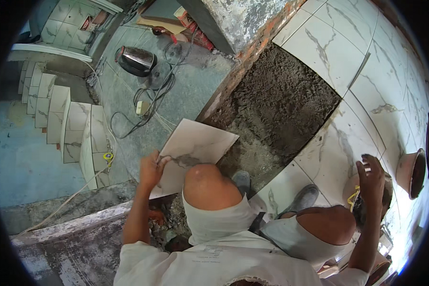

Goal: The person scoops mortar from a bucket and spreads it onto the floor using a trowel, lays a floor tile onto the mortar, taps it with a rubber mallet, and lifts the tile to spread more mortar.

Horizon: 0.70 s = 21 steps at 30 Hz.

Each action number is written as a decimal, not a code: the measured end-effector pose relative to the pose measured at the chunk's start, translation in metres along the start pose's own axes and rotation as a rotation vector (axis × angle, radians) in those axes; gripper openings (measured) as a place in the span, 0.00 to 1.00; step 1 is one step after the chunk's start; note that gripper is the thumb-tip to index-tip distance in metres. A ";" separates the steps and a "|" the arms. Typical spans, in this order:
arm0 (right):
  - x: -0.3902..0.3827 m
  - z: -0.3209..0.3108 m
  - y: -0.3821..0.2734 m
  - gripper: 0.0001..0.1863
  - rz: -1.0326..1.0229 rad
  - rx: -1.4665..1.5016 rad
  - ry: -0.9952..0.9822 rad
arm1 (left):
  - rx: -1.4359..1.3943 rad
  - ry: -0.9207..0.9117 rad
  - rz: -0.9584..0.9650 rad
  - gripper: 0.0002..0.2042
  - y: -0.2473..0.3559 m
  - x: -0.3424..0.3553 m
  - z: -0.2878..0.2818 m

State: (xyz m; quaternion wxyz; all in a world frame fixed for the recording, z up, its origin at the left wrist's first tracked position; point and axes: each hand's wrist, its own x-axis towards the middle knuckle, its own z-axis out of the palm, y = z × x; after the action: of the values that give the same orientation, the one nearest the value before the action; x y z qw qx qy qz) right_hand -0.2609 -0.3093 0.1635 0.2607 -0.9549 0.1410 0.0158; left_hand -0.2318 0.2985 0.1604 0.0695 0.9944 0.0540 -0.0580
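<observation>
- The marbled tile [200, 143] extends rightward from the left grip [152, 170], left of the mortar bed [283, 102].
- Left grip clasps the tile's left edge.
- Right grip [372, 178] has bent fingers; whether it holds anything, I cannot tell.
- A knee [210, 188] hides the tile's near right part.

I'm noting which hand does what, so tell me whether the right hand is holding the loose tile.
No, the left hand holds the loose tile at its edge, while the right hand is well apart from it.
</observation>
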 end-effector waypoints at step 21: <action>0.144 0.042 -0.187 0.38 -0.508 0.743 0.809 | -0.163 0.489 0.496 0.19 0.211 0.024 -0.281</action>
State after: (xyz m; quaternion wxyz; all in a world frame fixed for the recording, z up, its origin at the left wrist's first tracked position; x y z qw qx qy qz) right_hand -0.0695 -0.1718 0.2044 0.4982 -0.7341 -0.0075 -0.4615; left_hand -0.1535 0.1333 0.4618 0.1456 0.9529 -0.1695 0.2050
